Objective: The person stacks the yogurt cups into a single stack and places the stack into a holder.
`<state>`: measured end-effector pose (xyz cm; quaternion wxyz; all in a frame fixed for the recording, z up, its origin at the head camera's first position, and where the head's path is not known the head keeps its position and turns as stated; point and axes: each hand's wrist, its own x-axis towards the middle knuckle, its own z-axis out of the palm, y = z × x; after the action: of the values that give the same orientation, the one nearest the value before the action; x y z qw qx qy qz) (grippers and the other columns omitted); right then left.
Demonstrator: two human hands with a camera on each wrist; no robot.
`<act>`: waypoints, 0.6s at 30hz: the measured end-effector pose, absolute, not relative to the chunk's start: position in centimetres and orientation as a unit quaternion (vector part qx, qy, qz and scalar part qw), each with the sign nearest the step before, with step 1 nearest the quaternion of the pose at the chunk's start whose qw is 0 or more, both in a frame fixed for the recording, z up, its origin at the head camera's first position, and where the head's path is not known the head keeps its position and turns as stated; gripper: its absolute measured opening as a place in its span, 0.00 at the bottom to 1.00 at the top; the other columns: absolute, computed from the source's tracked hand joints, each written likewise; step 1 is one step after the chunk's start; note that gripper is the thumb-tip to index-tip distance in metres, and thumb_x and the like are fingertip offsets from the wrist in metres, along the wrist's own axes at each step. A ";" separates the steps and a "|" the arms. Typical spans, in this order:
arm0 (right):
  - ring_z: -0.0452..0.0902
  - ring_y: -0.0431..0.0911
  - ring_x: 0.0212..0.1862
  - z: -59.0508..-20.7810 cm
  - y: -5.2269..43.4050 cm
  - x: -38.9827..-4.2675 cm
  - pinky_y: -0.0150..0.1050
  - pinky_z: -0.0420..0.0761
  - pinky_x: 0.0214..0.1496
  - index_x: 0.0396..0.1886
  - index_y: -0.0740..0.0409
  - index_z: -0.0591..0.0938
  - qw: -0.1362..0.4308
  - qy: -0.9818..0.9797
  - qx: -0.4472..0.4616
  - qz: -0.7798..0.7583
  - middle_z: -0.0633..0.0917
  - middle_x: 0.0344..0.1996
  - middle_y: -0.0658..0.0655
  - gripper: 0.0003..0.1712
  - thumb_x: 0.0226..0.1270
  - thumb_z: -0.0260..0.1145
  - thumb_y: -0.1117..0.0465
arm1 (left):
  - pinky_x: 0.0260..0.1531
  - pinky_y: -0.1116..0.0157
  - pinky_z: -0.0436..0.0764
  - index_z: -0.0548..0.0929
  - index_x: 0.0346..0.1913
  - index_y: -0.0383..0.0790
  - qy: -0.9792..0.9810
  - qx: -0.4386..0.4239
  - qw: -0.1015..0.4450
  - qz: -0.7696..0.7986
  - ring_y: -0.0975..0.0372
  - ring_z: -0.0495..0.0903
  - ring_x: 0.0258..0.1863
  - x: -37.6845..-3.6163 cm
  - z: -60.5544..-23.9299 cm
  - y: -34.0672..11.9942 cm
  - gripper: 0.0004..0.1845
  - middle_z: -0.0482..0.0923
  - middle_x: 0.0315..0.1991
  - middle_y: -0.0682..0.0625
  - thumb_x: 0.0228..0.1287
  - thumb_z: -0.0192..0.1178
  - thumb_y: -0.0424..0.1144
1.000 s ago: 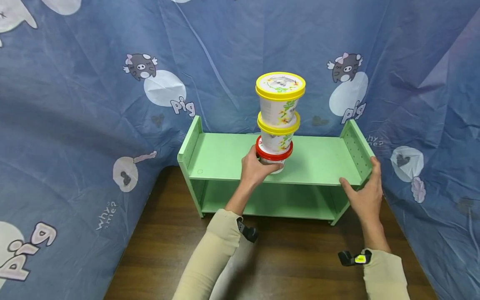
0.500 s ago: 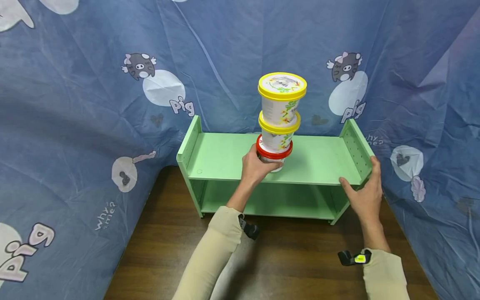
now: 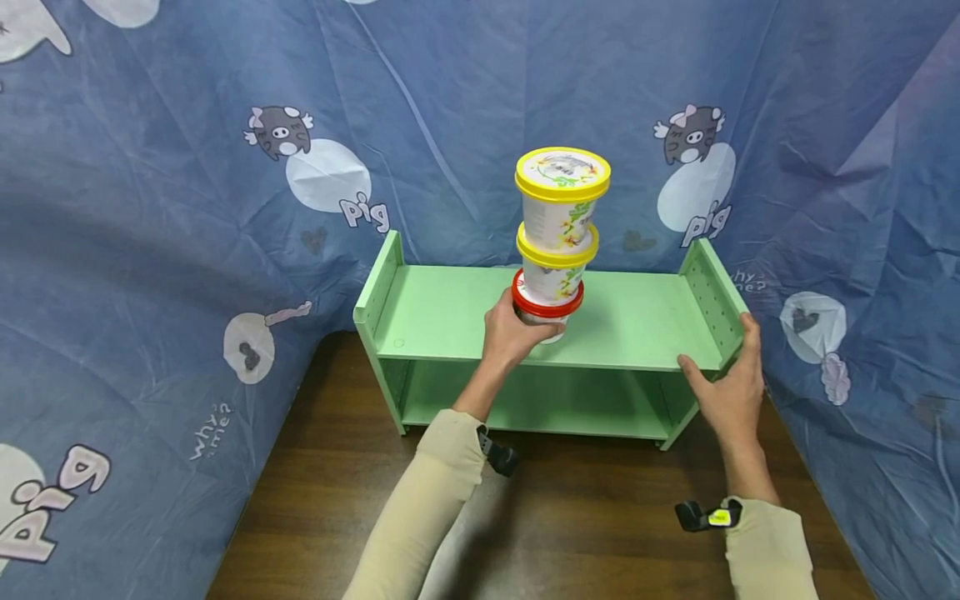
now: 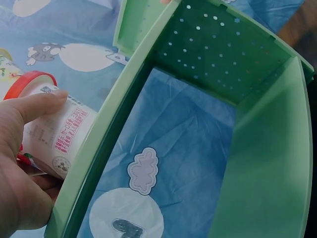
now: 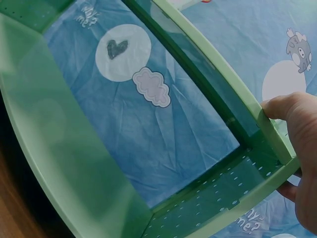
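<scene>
Three lidded white paper tubs stand in one upright stack toward the front of the green shelf's upper board. The bottom tub (image 3: pixel 548 310) has a red lid; the middle tub (image 3: pixel 557 265) and the top tub (image 3: pixel 562 200) have yellow lids and flower prints. My left hand (image 3: pixel 511 335) grips the red-lidded tub, its thumb across the printed side in the left wrist view. At the right front corner of the green shelf (image 3: pixel 637 321), my right hand (image 3: pixel 731 392) holds the frame. Its thumb presses the upper board's front edge while its fingers go round the outside of the side panel.
The shelf has a lower board (image 3: pixel 536 400) under the upper one, and raised side panels with small holes. It stands on a brown wood-look surface (image 3: pixel 585 517). A blue cloth (image 3: pixel 450 108) with pig prints hangs close behind and at both sides.
The left hand and the tub stack have shifted very slightly back on the upper board. The right hand has kept its place at the shelf's corner.
</scene>
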<state>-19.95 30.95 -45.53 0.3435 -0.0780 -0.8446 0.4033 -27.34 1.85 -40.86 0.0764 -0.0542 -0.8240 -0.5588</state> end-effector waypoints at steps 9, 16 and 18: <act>0.57 0.55 0.75 -45.6 30.9 -20.0 0.60 0.61 0.72 0.74 0.38 0.56 0.344 -0.845 -0.080 0.402 0.61 0.75 0.52 0.54 0.52 0.75 0.59 | 0.52 0.56 0.80 0.70 0.62 0.44 -0.836 -0.059 0.059 -0.542 0.55 0.80 0.54 -27.4 -40.7 1.7 0.42 0.80 0.56 0.48 0.41 0.78 0.46; 0.57 0.55 0.75 -45.7 31.0 -20.0 0.60 0.61 0.72 0.75 0.38 0.56 0.347 -0.844 -0.076 0.401 0.61 0.75 0.53 0.55 0.50 0.76 0.60 | 0.55 0.55 0.79 0.67 0.67 0.45 -0.832 -0.060 0.060 -0.549 0.55 0.78 0.56 -27.4 -40.6 1.8 0.47 0.78 0.59 0.49 0.41 0.78 0.45; 0.57 0.54 0.75 -45.6 30.9 -20.0 0.60 0.61 0.72 0.75 0.39 0.56 0.347 -0.844 -0.076 0.402 0.61 0.75 0.53 0.55 0.50 0.76 0.60 | 0.56 0.55 0.78 0.65 0.68 0.46 -0.830 -0.061 0.062 -0.551 0.55 0.78 0.57 -27.4 -40.6 1.7 0.49 0.77 0.60 0.49 0.40 0.78 0.45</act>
<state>-20.02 30.95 -45.61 0.3469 -0.0764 -0.8437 0.4024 -27.37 1.74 -40.64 0.0619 -0.0613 -0.8301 -0.5508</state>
